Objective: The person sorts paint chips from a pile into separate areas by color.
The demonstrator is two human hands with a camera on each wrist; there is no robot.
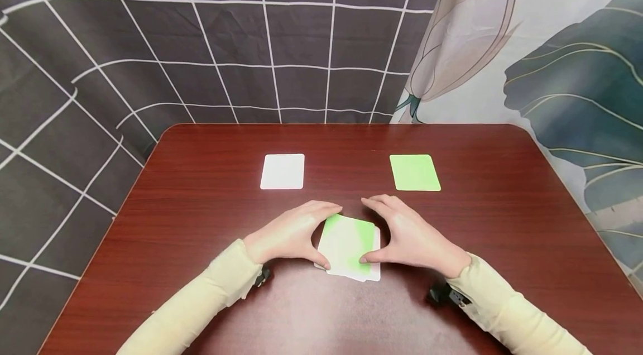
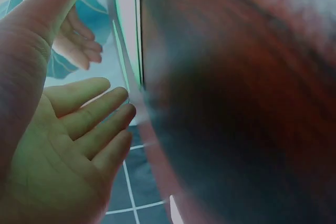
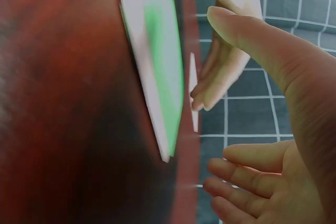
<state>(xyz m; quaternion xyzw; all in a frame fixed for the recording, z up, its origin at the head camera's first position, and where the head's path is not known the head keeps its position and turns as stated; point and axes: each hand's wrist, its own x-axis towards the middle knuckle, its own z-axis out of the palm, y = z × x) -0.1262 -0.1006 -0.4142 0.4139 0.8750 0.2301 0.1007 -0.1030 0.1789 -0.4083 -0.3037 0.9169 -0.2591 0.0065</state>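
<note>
A loose stack of square cards [image 1: 348, 246], green and white with uneven edges, lies on the table between both hands. My left hand [image 1: 298, 232] curves around its left side, thumb tip over the near left corner. From the other side, my right hand [image 1: 414, 238] has its thumb over the stack's right part. In the right wrist view, the right thumb [image 3: 247, 30] looks apart from the cards [image 3: 157, 66]. Loosely spread fingers [image 2: 100, 114] show in the left wrist view; whether the left hand touches the stack, I cannot tell.
Farther back on the reddish-brown table [image 1: 201, 176] lie a single white square card [image 1: 282, 172] on the left and a single green one [image 1: 414, 172] on the right. Behind the table hang a dark gridded curtain [image 1: 226, 37] and a leaf-patterned one [image 1: 477, 76].
</note>
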